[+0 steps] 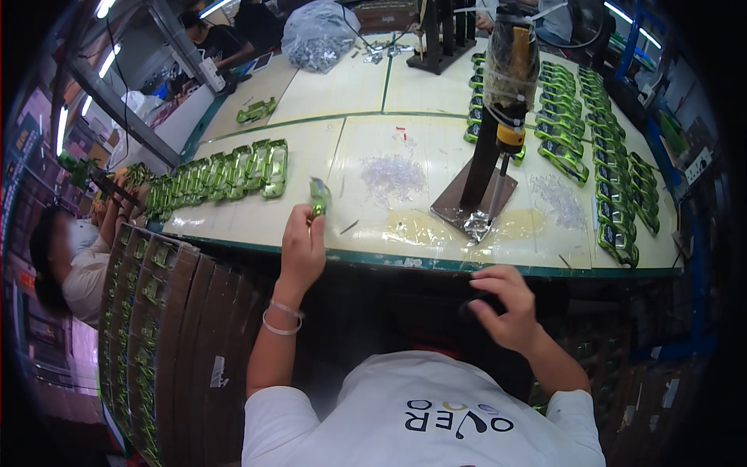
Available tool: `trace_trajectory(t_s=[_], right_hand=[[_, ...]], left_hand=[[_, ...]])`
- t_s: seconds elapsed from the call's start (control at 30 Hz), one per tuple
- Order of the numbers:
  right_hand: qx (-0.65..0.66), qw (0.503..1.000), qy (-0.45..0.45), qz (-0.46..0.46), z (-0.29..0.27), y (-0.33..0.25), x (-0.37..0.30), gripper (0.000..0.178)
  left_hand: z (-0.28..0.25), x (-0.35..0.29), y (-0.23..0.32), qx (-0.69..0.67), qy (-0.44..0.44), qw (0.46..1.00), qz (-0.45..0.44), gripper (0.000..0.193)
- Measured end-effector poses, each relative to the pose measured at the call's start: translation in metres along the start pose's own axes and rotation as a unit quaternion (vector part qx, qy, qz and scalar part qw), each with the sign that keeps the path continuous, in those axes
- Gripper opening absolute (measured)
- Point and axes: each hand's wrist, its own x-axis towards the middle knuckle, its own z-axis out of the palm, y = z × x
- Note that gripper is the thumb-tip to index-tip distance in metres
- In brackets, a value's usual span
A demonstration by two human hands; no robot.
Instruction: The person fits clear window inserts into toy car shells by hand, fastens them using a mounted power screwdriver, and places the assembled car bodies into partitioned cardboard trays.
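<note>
My left hand (303, 247) is raised over the near edge of the table, its thumb and fingers closed on a shiny green plastic part (319, 194). To the right, my right hand (507, 306) hangs just off the table's front edge, its thumb and fingers apart and nothing visible between them. Between the hands and beyond them lies a heap of small clear plastic bits (393, 179). An upright tool stand on a metal base (502, 193) carries a screwdriver-like tool with a yellow collar (510, 138), its tip pointing down.
Rows of similar green parts (233, 171) lie at the left, and more rows (564, 124) fill the right side. A second pile of clear bits (560, 201) lies right of the stand. Stacked cartons (175, 311) hold green parts. A person (82, 265) works at the left.
</note>
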Motion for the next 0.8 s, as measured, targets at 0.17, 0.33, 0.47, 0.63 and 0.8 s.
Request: trace_trajectory(t_s=[0.17, 0.33, 0.47, 0.63, 0.8], right_hand=[[0.011, 0.993, -0.049, -0.106, 0.053, -0.019, 0.020, 0.077], [0.107, 0.993, -0.046, -0.015, 0.085, -0.008, 0.005, 0.078], [0.199, 0.962, -0.042, 0.181, 0.083, -0.006, -0.025, 0.074], [0.257, 0.931, 0.000, 0.259, 0.078, -0.011, -0.041, 0.074], [0.264, 0.931, -0.040, 0.249, 0.090, -0.009, -0.042, 0.074]], left_hand=[[-0.041, -0.034, 0.077, -0.618, -0.155, 0.739, -0.218, 0.013], [-0.016, -0.009, 0.073, -0.464, -0.363, 0.791, -0.167, 0.019], [0.078, 0.011, 0.018, -0.087, 0.031, 0.993, 0.069, 0.028], [0.097, 0.017, 0.006, -0.045, -0.079, 0.994, 0.051, 0.024], [0.094, 0.017, 0.004, -0.059, -0.032, 0.998, -0.022, 0.016]])
